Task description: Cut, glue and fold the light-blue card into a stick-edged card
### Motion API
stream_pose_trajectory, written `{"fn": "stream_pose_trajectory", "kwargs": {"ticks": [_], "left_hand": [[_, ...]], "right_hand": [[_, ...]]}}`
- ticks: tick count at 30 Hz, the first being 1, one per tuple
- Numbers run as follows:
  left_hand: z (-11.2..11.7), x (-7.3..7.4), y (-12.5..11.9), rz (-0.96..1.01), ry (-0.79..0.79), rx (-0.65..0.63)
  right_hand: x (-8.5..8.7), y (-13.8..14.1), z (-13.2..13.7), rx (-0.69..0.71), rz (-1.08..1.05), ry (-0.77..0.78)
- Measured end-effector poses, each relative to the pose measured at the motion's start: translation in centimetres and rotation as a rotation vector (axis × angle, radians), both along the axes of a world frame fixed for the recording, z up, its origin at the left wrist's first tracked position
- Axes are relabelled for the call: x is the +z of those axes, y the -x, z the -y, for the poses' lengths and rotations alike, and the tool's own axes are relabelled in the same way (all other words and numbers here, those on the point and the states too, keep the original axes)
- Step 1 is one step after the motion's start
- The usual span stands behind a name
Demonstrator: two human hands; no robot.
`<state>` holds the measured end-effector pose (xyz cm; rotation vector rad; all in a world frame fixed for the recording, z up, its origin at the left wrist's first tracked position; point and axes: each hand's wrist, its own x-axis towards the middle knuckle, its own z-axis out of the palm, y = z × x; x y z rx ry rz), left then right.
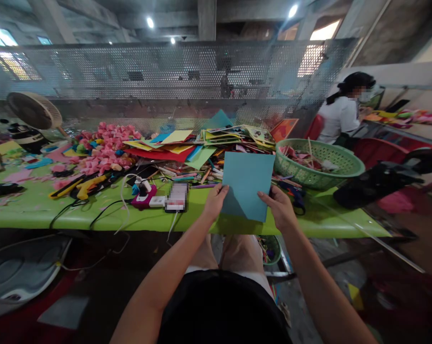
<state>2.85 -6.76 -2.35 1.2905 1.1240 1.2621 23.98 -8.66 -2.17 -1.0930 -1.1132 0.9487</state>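
Note:
A blue square sheet of paper [247, 184] is held upright in front of me, over the near edge of the green table [40, 210]. My left hand [215, 201] pinches its lower left edge, thumb on the front. My right hand [281, 206] grips its lower right edge the same way. Both hands are closed on the sheet.
Coloured paper sheets [187, 145] and pink paper flowers [104, 148] cover the table's far side. A green basket [318, 165] stands at the right, with a glue gun [90, 185], cables and a power strip [147, 198] at the left. A fan [35, 111] stands far left. Another person [342, 114] sits at the right rear.

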Motion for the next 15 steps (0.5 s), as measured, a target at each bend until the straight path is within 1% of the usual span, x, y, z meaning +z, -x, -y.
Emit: {"fn": "stream_pose_trajectory", "kwargs": {"ticks": [6, 9, 12, 15], "left_hand": [[0.1, -0.7, -0.4, 0.052, 0.049, 0.02], [-0.1, -0.5, -0.6, 0.087, 0.041, 0.074], [-1.1, 0.6, 0.0, 0.135, 0.007, 0.184], [-3.4, 2.9, 1.9, 0.198, -0.038, 0.316]], "right_hand": [[-1.0, -0.9, -0.6, -0.087, 0.091, 0.041], [-1.4, -1.9, -0.9, -0.17, 0.124, 0.023], [-1.6, -3.3, -1.0, -0.28, 0.117, -0.008], [-1.7, -4.3, -0.5, -0.324, 0.063, -0.003]]}}
